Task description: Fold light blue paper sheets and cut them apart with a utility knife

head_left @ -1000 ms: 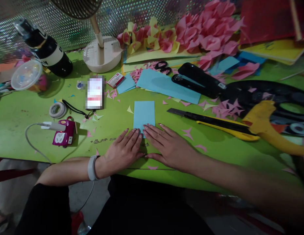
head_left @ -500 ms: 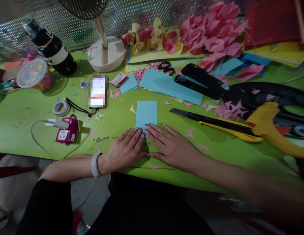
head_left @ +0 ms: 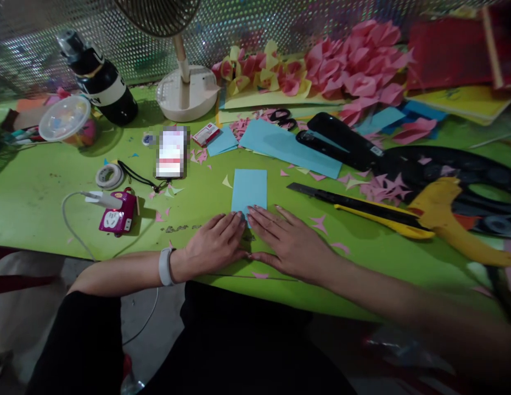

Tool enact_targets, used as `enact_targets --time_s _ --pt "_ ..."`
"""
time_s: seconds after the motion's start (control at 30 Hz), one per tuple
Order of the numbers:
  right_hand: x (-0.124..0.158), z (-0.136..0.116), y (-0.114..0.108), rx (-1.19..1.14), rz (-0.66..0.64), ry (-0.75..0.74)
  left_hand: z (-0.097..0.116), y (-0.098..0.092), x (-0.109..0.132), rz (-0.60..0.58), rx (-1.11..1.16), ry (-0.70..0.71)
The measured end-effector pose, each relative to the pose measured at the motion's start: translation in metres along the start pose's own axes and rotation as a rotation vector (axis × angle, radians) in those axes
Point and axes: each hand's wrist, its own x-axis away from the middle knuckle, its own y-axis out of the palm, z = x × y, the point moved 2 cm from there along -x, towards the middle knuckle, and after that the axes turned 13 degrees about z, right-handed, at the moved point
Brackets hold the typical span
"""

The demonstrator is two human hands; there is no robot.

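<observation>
A light blue paper rectangle (head_left: pixel 250 189) lies upright-on on the green table, its near edge under my fingertips. My left hand (head_left: pixel 214 241) rests flat with its fingers on the paper's lower left corner. From the right, my right hand (head_left: pixel 290 241) lies flat, its fingertips on the paper's lower right part. The two thumbs nearly meet below the paper. Neither hand grips anything.
On the right are a yellow-black cutter (head_left: pixel 362 213) and a black stapler (head_left: pixel 341 144). Behind lie blue sheets (head_left: pixel 290 147), scissors (head_left: pixel 282 118) and pink paper flowers (head_left: pixel 354 60). On the left are a phone (head_left: pixel 172 152), tape (head_left: pixel 110 176), a purple socket adapter (head_left: pixel 118 214) and a bottle (head_left: pixel 102 82).
The camera view has shifted slightly. My left hand's fingers are drawn closer together, while both hands stay on the lower end of the blue paper.
</observation>
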Motion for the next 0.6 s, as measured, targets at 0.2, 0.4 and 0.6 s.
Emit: enact_targets --time_s 0.2,0.4,0.6 --pt "0.012 0.008 -0.004 0.028 -0.063 -0.015 -0.009 -0.007 0.009 -0.062 0.032 -0.034" --pt "-0.004 0.019 -0.032 -0.100 -0.110 0.159 -0.013 -0.008 0.018 -0.126 0.045 -0.040" --pt "-0.073 0.023 -0.025 -0.585 -0.645 0.944 -0.015 -0.006 0.014 -0.165 0.065 -0.044"
